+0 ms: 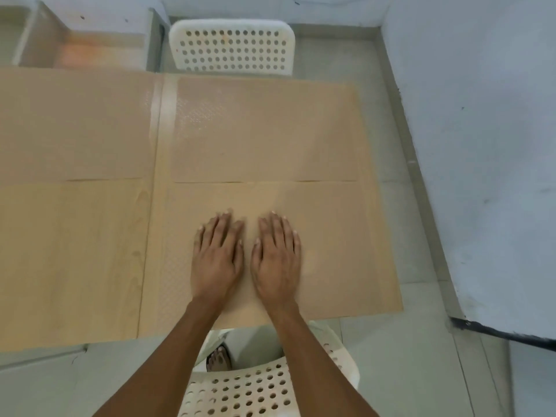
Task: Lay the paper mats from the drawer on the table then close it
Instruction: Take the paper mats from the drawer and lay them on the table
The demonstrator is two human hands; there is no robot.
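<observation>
Both hands flat, palms down, side by side on the near right mat (pixel 331 251): left hand (pixel 217 260) and right hand (pixel 275 260), fingers spread wide and pointing away, holding nothing, just pressing the paper. This mat lies on the table (pixel 153 266) at its near right corner, its right edge reaching the table's right end; the far right mat (pixel 264 130) sits just beyond it, their edges meeting along a thin seam. Two more mats look laid on the left side, far left mat (pixel 75 124) and near left mat (pixel 72 260), though the paper and the table top are nearly the same tan and the frame is blurred, so those edges are hard to be sure of. Step in hand reads as smoothing the last mat down. To do it well: sweep both hands outward from the centre to the corners, keep pressure light so the thin paper doesn't crease or skid, and hold the far edge in line with the seam. Check the near edge stays square to the table edge above the chair (pixel 240 392). Drawer (pixel 87 43) at top left appears still open, so closing it remains.
</observation>
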